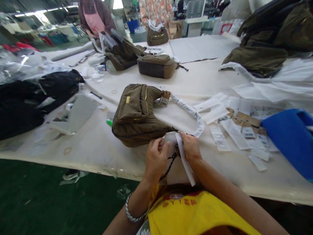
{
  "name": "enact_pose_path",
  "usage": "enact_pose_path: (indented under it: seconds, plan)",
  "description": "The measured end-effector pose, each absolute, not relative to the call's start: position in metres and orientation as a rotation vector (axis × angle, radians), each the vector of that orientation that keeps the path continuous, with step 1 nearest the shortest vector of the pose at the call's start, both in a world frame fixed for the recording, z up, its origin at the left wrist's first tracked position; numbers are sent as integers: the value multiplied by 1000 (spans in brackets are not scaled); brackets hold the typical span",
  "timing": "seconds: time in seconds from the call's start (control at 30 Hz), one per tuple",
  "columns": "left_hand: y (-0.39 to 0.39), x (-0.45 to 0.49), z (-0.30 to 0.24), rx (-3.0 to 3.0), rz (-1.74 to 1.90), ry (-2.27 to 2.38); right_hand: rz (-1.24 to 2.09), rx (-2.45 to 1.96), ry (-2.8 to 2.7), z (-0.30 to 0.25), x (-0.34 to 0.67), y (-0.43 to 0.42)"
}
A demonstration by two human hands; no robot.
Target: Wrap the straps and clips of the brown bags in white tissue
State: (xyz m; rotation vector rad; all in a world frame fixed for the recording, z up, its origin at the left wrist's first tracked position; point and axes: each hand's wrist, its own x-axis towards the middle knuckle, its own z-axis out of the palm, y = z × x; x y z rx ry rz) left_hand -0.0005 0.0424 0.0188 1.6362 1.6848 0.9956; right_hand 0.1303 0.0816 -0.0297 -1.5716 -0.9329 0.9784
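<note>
Both hands pinch white paper strip (185, 159) at bag's corner: left hand (156, 159), right hand (190, 148). Ribbed olive corduroy bag (136, 113) near table's (99, 146) front edge, handle paper-wrapped. Cream cloth tabletop, scattered tags (233, 132); busy workshop behind.

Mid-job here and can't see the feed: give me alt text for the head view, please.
Both hands, left hand and right hand, pinch a white paper strip at the near end of an olive corduroy bag on a cream table. The bag's strap is wrapped in white paper. Paper tags and a blue bin lie right; a co-worker stands opposite.
</note>
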Motion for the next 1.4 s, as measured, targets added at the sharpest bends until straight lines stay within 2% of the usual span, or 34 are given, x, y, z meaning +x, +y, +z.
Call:
enact_pose_path:
  seconds: [0.17,0.5,0.93,1.2,1.4]
  plan:
    - [63,4,6,1287,849,1440,1031,-1548,-863,-25,127,80]
    - [72,35,5,1545,955,1698,896,-1549,-878,-29,125,82]
    - [89,27,6,1733,792,1706,1153,-1522,-1188,-15,152,83]
    - [77,35,13,2088,742,1807,1110,-1612,-1212,-17,154,88]
    - [67,56,18,2536,414,1947,1004,-1636,-1175,-12,150,84]
